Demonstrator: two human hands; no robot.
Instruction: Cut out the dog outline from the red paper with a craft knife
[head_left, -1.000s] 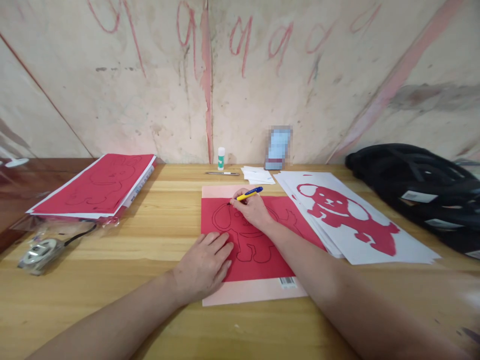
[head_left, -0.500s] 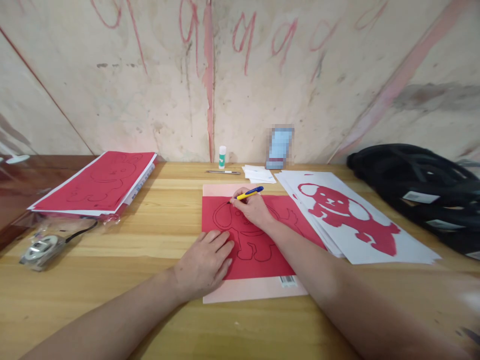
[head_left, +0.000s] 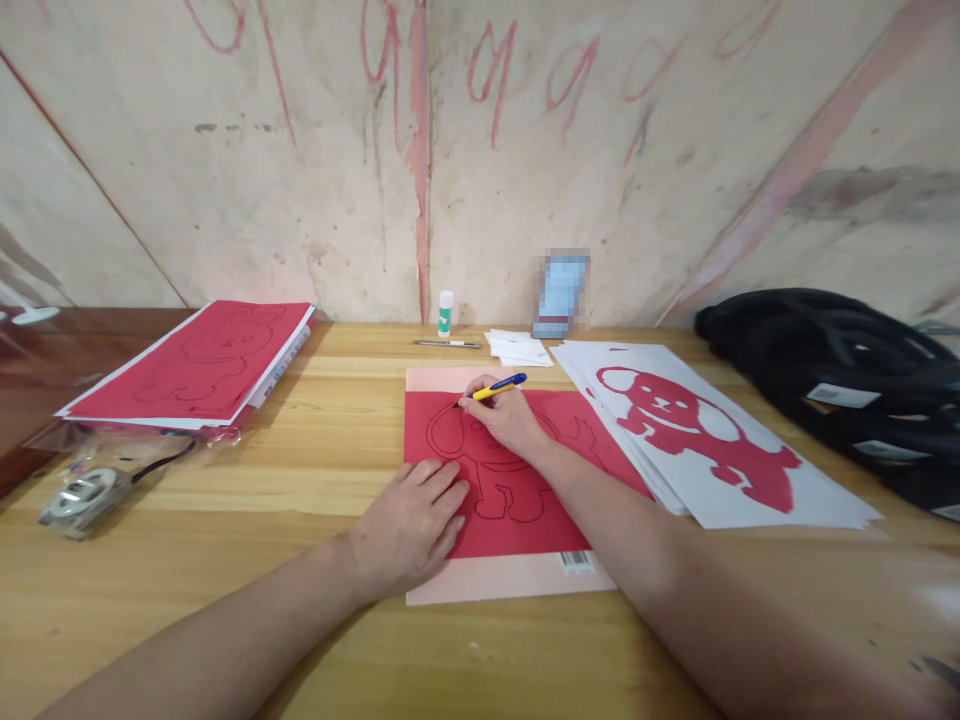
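Note:
A red sheet [head_left: 525, 530] with a black dog outline lies on a pale pink board [head_left: 495, 580] in the middle of the wooden table [head_left: 300, 470]. My right hand [head_left: 506, 418] grips a yellow and blue pen [head_left: 499, 387], its tip on the top of the outline. My left hand [head_left: 409, 525] lies flat, fingers spread, pressing the sheet's lower left corner.
White sheets with a red dog cutout [head_left: 694, 420] lie to the right, a black bag [head_left: 832, 370] beyond them. A stack topped by red paper [head_left: 199, 360] sits at left, a tape measure [head_left: 79, 495] near it. A glue stick [head_left: 445, 313], a knife [head_left: 448, 344] and folded white papers [head_left: 517, 348] stand by the wall.
The hands have barely moved; the pen tip stays at the top of the outline. The view has shifted slightly.

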